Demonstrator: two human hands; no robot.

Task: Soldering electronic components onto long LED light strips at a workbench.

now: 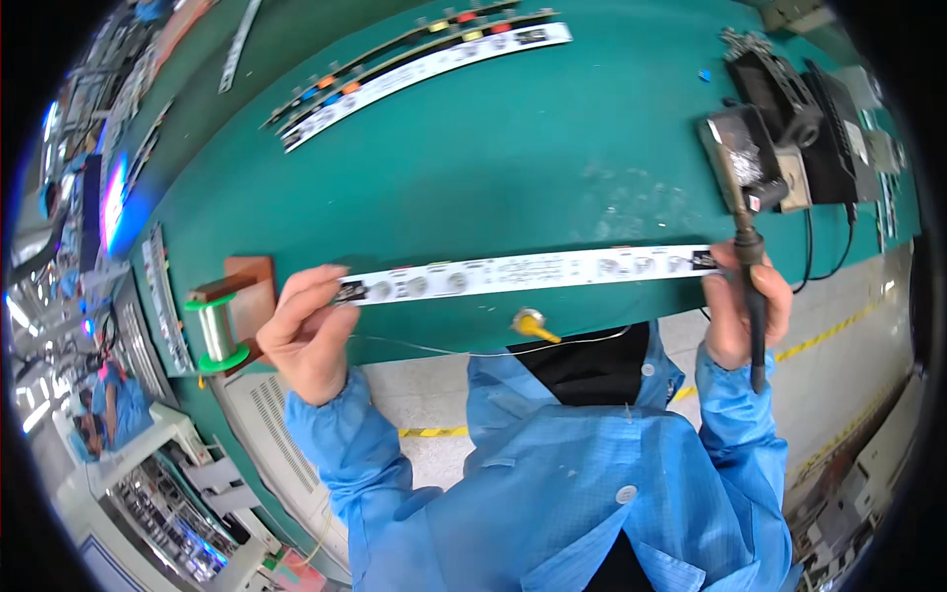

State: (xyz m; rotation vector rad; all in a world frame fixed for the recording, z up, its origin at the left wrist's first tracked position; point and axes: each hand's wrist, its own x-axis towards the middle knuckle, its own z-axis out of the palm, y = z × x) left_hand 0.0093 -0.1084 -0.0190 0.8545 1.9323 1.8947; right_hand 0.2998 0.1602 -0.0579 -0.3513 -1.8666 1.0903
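Biggest worry here imo is the soldering iron [757, 321]. It lies across the right grip [730, 316] while that same grip pinches 1 end of the white strip [533, 273], so 1 careless wrist turn could swing the metal tip into something. Can't tell if it's hot.

The left grip [308, 331] has the other end between thumb and fingers. Both ends are only pinched, so if 1 side slips, I'd expect the strip to drop or flex. Also, a thin wire [473, 353] trails below it from near the left grip and could snag; can't tell if that grip holds it too.

As for where it is: in front of the torso, over the near part of the green desk [464, 187]. Can't tell if it's touching the surface.

Long axis runs left to right across the body, right end tilted slightly farther away. White face is up, with a dark patch at each of the 2 ends, so no obvious front end to me.
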